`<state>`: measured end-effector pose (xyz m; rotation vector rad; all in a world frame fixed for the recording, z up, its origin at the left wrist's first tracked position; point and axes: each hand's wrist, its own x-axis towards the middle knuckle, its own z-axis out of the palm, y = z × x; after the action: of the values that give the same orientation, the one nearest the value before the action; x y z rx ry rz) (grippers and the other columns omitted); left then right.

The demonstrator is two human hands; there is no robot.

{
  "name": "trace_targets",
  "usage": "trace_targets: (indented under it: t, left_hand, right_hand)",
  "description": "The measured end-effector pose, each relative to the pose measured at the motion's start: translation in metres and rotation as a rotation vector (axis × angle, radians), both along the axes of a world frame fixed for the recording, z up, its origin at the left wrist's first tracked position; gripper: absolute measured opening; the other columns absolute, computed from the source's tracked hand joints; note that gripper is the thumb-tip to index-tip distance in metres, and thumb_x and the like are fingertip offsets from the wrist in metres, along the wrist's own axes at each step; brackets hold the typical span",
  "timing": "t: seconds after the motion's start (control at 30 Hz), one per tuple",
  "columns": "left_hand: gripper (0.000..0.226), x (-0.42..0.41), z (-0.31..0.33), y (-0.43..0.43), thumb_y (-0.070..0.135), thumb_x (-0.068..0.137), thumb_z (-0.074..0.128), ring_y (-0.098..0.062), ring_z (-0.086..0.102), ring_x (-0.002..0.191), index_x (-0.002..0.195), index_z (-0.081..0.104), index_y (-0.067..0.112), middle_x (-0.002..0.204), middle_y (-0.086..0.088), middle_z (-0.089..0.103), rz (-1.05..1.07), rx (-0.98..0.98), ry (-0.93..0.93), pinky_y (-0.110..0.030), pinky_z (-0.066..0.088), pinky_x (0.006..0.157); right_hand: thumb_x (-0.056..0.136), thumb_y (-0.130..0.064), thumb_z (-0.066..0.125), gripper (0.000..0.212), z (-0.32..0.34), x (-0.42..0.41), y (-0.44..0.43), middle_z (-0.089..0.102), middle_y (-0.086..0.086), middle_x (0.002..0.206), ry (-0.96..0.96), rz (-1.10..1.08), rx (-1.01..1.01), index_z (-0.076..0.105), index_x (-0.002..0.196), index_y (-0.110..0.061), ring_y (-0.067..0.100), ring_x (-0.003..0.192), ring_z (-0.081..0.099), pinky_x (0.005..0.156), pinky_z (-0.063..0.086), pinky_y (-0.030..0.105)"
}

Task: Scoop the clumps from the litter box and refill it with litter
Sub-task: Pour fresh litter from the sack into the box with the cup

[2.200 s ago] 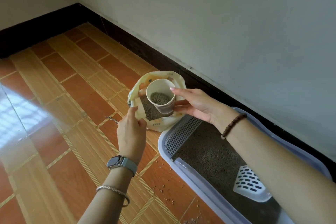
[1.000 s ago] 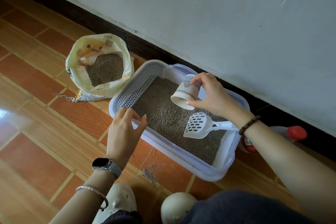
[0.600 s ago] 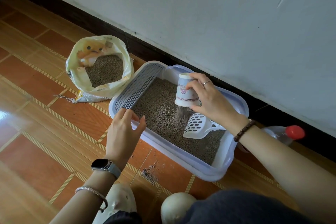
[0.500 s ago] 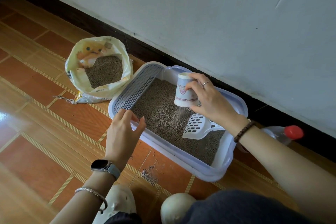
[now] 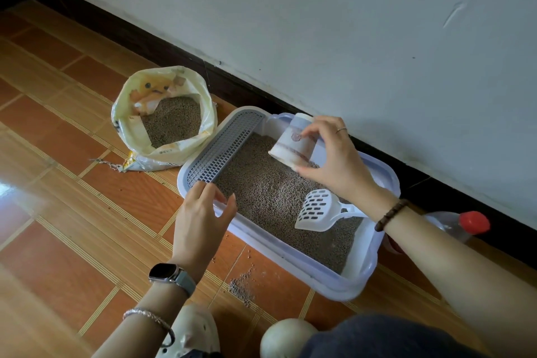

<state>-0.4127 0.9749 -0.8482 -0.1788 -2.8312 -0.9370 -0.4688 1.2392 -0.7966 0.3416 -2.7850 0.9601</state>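
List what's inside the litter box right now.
The litter box holds grey litter, with a white slotted scoop lying on it. The right hand holds a tilted paper cup over the far end. Litter under scoop, hand and cup is hidden.

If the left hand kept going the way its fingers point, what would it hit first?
The left hand would likely meet the litter box at its near rim first, then the litter inside; its height above the rim is unclear.

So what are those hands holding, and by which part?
The right hand grips the tilted paper cup by its side wall, thumb near the rim. The left hand holds nothing.
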Motion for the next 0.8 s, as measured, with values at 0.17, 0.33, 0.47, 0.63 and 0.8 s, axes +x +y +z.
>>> trace_targets:
  t: [0.17,0.33,0.47,0.63,0.8]
  left_hand:
    - [0.026,-0.011,0.003,-0.007,0.03,0.095,0.052,-0.013,0.051,0.066,0.075,0.057,0.015,0.077,0.005,0.053,0.011,0.03,-0.01,-0.029,0.047,0.059]
    - [0.014,-0.037,0.012,-0.04,0.02,0.096,0.052,-0.015,0.053,0.069,0.086,0.059,0.013,0.08,0.003,0.056,0.115,0.052,0.031,-0.032,0.049,0.061]
    - [0.009,-0.062,0.023,-0.071,0.018,0.094,0.055,-0.014,0.044,0.067,0.098,0.053,0.01,0.085,-0.002,0.052,0.382,0.107,0.051,-0.027,0.036,0.062]
    - [0.032,-0.094,0.02,-0.108,0.028,0.094,0.058,-0.022,0.056,0.077,0.114,0.042,0.009,0.086,-0.004,0.058,0.575,0.199,-0.097,-0.036,0.046,0.068]
    - [0.028,-0.111,0.014,-0.118,0.04,0.094,0.055,-0.017,0.066,0.067,0.108,0.043,0.019,0.078,-0.001,0.067,0.562,0.268,-0.217,-0.036,0.055,0.059]
  right_hand:
    - [0.062,-0.05,0.081,0.064,0.015,-0.033,-0.039,0.049,0.002,0.12,-0.132,-0.06,-0.26,0.048,0.113,-0.028,0.019,0.112,0.053,0.09,0.051,0.029]
    - [0.064,-0.045,0.084,0.064,0.024,-0.072,-0.105,0.046,0.003,0.121,-0.117,0.03,-0.279,0.047,0.113,-0.025,0.018,0.109,0.05,0.082,0.053,0.025]
    - [0.064,-0.047,0.084,0.069,0.018,-0.099,-0.151,0.04,0.002,0.123,-0.145,0.036,-0.277,0.044,0.114,-0.022,0.009,0.102,0.047,0.07,0.048,0.009]
    - [0.064,-0.044,0.084,0.071,0.013,-0.12,-0.199,0.034,0.002,0.113,-0.031,0.078,-0.224,0.041,0.112,-0.014,0.013,0.099,0.04,0.066,0.044,0.011]
    - [0.069,-0.042,0.083,0.066,-0.001,-0.125,-0.223,0.031,-0.004,0.113,-0.037,0.168,-0.157,0.042,0.114,-0.016,0.009,0.101,0.035,0.077,0.045,0.012]
